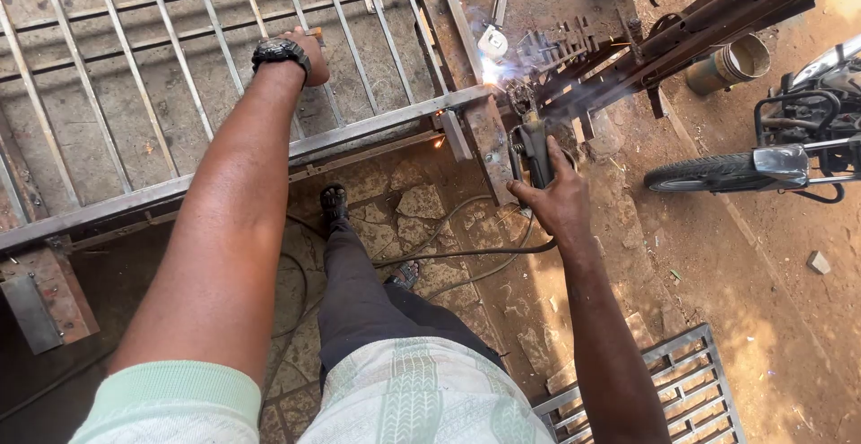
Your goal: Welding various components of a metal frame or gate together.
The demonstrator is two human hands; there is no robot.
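My right hand [558,195] grips a black welding electrode holder [531,150], its cable trailing down behind. A bright white arc with sparks and smoke [492,71] burns at the corner of a grey metal bar grille [377,123] lying flat in front of me. My left hand [309,52], a black watch on the wrist, rests on one of the grille's bars further back, fingers curled over it. My legs and sandalled feet stand below the grille's front rail.
A rusty steel frame [717,13] runs diagonally at upper right, with a tin can [731,63] beside it. A motorcycle [789,152] is parked at right. A smaller grille [664,386] lies at lower right. Cables [466,251] cross the cracked paving.
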